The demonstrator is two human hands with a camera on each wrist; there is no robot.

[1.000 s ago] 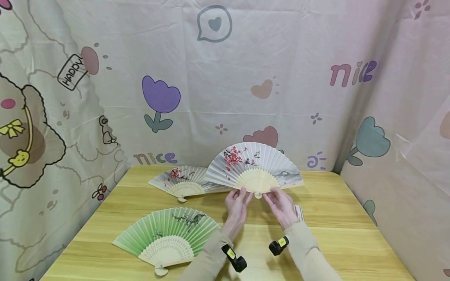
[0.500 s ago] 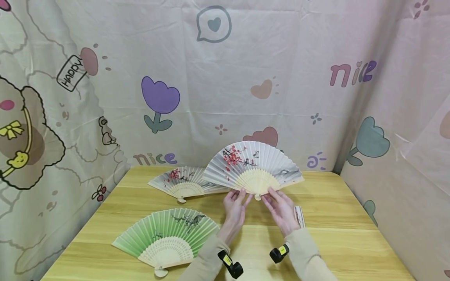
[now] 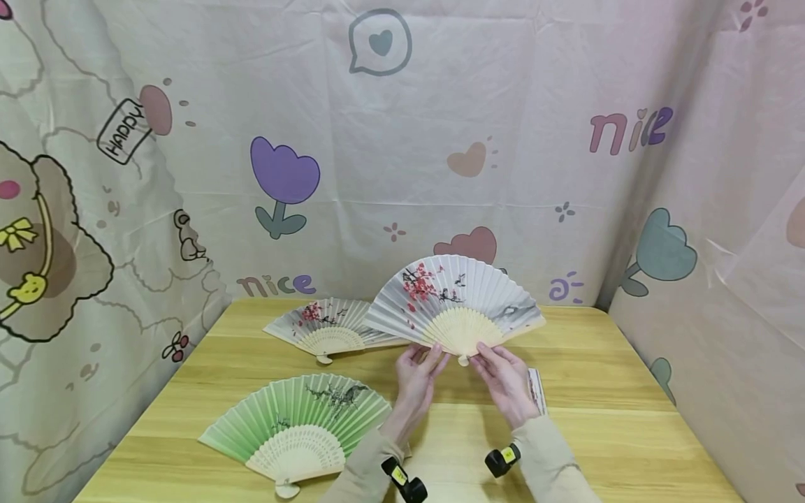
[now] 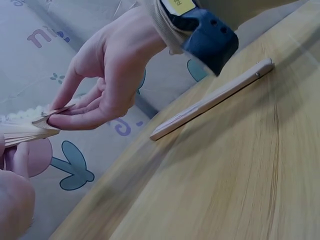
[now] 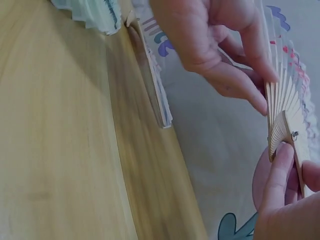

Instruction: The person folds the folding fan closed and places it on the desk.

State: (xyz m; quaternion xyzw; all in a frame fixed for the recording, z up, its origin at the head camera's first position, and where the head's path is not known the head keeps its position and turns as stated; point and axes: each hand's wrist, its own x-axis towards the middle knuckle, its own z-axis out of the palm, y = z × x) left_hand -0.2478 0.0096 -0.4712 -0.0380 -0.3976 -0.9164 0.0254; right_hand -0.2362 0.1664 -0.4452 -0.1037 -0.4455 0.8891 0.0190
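Rising behind the wooden table (image 3: 604, 433), a printed cloth (image 3: 402, 175) is seen. On the near left, a green fan (image 3: 302, 419) is spread. Above the table, a white fan (image 3: 458, 304) is held open, its pleated edge pointed upward, its pivot downward, its long span set left to right, nearly level. Its lower sticks are pinched by the left hand (image 3: 416, 377) and right hand (image 3: 503, 381). Behind, a grey fan (image 3: 330, 340) is partly overlapped; beside the right wrist, a folded fan (image 4: 215, 99) is laid.

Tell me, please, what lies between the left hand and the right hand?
In the head view, the raised fan has its base between the left hand and right hand.
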